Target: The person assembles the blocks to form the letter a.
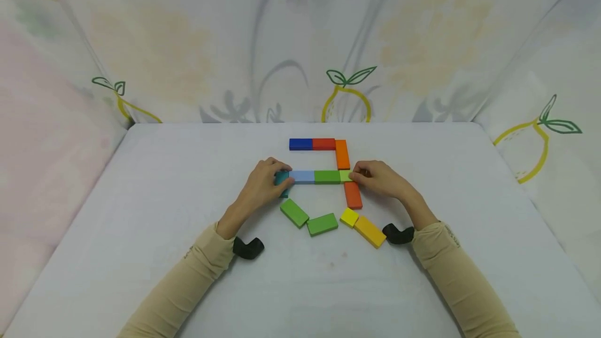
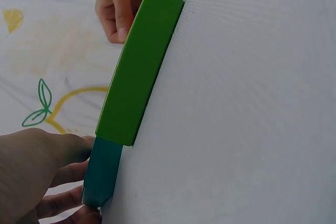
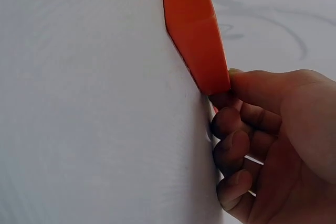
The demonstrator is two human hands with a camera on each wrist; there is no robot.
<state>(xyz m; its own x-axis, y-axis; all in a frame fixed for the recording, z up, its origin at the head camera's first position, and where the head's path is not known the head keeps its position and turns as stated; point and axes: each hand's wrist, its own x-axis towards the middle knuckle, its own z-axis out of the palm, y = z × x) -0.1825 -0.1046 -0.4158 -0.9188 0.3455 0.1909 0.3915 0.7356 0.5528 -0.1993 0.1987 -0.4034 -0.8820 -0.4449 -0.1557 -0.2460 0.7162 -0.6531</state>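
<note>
In the head view my left hand [image 1: 258, 186] is at the left end of a row of blocks. Its thumb and fingers hold the teal block [image 1: 282, 177], whose upper part is partly covered. Beside it in the row lie a light blue block [image 1: 302, 177] and a green block [image 1: 327, 177]. At the row's right end my right hand [image 1: 382, 179] pinches a small light green block [image 1: 345, 176], partly hidden by the fingertips. A red-orange block [image 1: 353, 195] lies just below; in the right wrist view that block [image 3: 197, 30] hides part of the pinch.
Above the row are a blue block [image 1: 301, 144], a red block [image 1: 324, 144] and an orange block [image 1: 343, 155]. Nearer lie two green blocks [image 1: 294, 213], a small yellow block [image 1: 349, 217] and an amber block [image 1: 370, 231]. A patterned cloth [image 1: 300, 40] hangs behind the white table [image 1: 117, 254].
</note>
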